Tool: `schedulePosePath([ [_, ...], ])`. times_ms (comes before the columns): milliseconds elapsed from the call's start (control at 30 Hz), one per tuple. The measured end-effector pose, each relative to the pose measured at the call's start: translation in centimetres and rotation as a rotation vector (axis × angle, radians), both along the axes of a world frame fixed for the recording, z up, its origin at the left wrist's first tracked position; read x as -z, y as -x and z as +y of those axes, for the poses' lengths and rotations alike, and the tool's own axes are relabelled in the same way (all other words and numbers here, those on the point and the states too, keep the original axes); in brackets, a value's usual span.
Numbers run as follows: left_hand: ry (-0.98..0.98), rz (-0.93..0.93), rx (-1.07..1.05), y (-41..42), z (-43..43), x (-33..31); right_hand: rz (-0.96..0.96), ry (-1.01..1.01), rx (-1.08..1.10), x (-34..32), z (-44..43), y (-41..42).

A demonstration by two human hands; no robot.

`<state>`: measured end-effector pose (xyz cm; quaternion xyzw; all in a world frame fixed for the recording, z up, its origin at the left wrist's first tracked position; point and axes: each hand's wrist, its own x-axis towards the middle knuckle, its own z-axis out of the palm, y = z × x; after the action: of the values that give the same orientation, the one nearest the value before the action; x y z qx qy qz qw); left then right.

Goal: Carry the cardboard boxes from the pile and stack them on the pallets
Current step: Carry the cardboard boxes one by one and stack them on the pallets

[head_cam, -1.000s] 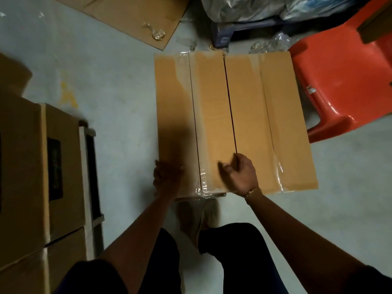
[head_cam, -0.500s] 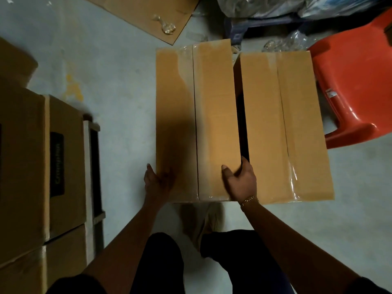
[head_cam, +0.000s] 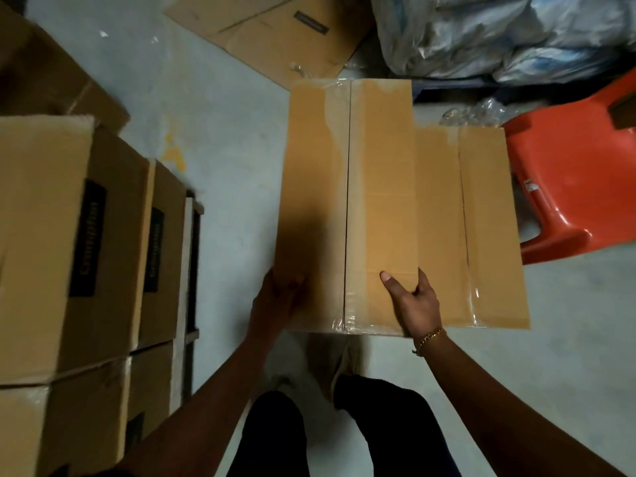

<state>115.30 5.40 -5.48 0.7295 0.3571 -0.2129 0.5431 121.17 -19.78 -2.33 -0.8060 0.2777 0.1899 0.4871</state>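
The left hand (head_cam: 275, 301) and right hand (head_cam: 416, 304) grip the near corners of a taped cardboard box (head_cam: 347, 208), right thumb on top, with a second box (head_cam: 481, 235) just beside it, stacked boxes (head_cam: 69, 235) at left.

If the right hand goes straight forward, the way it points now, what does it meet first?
The held box itself: the right hand grips its near right corner, thumb on top. Beyond the box, probably the plastic bags, though depth is unclear.
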Motion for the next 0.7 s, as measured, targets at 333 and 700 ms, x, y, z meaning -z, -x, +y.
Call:
schedulePosePath([
  [333,0.041,-0.174,-0.115,12.4,4.3,-22.8,-0.105,-0.107,-0.068,-22.4,4.1,11.2],
  [700,-0.057,-0.354,-0.388,31.2,6.7,-34.0,-0.184,-0.200,-0.344,-31.2,8.6,24.2],
])
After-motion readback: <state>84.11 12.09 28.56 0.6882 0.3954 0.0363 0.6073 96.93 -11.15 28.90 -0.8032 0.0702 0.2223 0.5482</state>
